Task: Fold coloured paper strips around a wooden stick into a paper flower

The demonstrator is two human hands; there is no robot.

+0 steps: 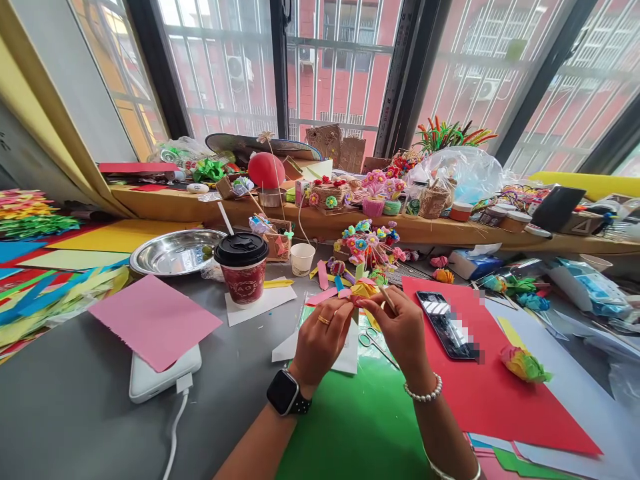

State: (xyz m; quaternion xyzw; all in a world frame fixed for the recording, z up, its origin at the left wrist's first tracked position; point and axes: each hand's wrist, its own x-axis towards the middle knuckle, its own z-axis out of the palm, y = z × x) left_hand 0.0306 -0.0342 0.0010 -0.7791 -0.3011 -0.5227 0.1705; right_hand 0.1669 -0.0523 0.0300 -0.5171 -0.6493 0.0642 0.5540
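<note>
A small yellow paper flower with some pink at its base is pinched in the fingertips of my left hand, which wears a ring and a watch. My right hand is closed around a thin pale stick, and its thumb and finger also touch the flower's base. How stick and flower meet is hidden by my fingers. Just below the hands, small scissors lie near white paper scraps and a shiny green sheet. Cut paper strips lie just beyond my left hand.
A lidded cup with straw, a metal dish and a paper cup stand left. Pink paper covers part of a white power bank. A phone and paper flower lie right on red paper.
</note>
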